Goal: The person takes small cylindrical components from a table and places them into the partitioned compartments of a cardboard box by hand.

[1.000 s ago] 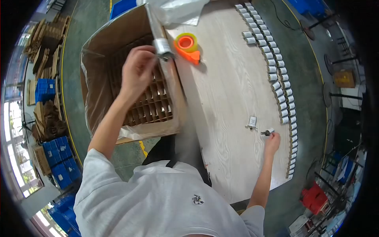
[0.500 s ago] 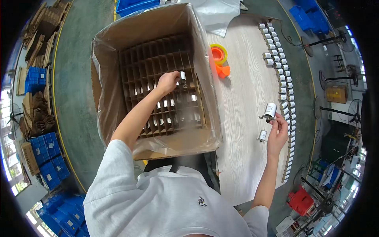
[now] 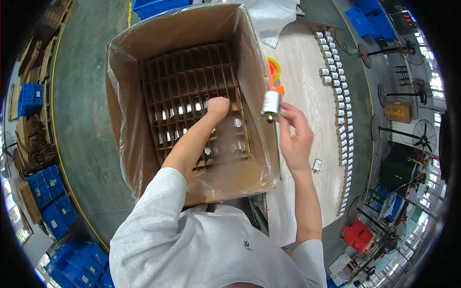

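Observation:
My left hand [image 3: 219, 106] reaches down into a large cardboard box [image 3: 192, 193] lined with clear plastic. It looks closed, with the fingertips and anything in them hidden among the cardboard dividers [image 3: 192, 79]. Several white-and-metal cylinders stand in the cells around it. Beside the box's right wall, my right hand [image 3: 297, 137] grips a white cylindrical part [image 3: 272, 102] with a metal bracket at its lower end. A similar bracketed cylinder [image 3: 317, 165] sits alone on the pale wooden table [image 3: 300, 201].
Long rows of white cylinders [image 3: 341, 105] line the table's right side. Yellow and orange tape rolls [image 3: 274, 71] lie by the box, and a plastic sheet [image 3: 271, 19] covers the table's far end. Blue crates [image 3: 51, 197] stand on the floor at left.
My left hand has gone deeper between the dividers, and the cylinder it held is now out of sight. My right hand has carried its cylinder leftward and up to the box's edge.

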The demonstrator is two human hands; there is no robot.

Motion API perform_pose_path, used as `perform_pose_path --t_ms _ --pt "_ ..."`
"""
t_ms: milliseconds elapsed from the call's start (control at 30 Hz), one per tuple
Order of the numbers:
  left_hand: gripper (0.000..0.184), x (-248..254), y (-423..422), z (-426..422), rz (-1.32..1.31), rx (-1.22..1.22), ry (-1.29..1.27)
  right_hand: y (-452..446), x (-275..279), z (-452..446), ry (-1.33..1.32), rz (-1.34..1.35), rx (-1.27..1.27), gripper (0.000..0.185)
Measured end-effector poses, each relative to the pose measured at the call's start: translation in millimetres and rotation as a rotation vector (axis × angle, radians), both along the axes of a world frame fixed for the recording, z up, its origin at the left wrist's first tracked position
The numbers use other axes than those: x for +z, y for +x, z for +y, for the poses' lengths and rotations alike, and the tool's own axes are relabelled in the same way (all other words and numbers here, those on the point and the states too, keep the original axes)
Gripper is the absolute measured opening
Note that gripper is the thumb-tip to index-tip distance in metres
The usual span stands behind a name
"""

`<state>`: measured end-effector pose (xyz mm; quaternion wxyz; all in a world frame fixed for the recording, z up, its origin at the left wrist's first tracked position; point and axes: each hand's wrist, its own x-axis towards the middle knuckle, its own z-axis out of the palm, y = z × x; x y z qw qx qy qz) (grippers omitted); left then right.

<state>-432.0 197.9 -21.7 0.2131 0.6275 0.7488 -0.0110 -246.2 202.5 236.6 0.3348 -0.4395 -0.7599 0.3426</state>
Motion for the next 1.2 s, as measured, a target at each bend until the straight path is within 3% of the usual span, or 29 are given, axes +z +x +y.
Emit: perform_pose_path --t_ms 100,200,333,433,467,567,867,1100,1200 --pt "0.013 4 -2 0 0.025 -0.047 0.034 -36 -25 6 0.06 -0.121 0.096 0.004" --pt "0.016 55 -3 -16 -0.077 -0.096 0.19 -62 -55 21 0.084 -0.285 0.157 0.004" --pt "0.023 47 -21 -36 -0.074 -0.466 0.092 -90 -109 47 0.017 -0.589 0.298 0.006" --pt "0.028 46 -28 -31 -0.056 -0.482 -0.03 -100 -133 60 -0.076 -0.716 0.382 0.008" --pt "0.029 46 -30 -31 -0.053 -0.486 -0.067 -102 -142 63 -0.091 -0.743 0.4 0.008" --pt "0.015 42 -33 -39 -0.084 -0.43 0.133 -105 -163 73 -0.098 -0.793 0.42 0.01" --pt "0.027 24 -32 -50 -0.247 -0.222 0.326 -109 -158 83 -0.105 -0.904 0.464 0.01" --pt "0.036 33 -32 -50 -0.295 -0.187 0.231 -99 -217 69 0.099 -0.865 0.428 0.006" --pt "0.039 36 -32 -48 -0.298 -0.186 0.149 -94 -238 66 0.173 -0.963 0.452 0.007"
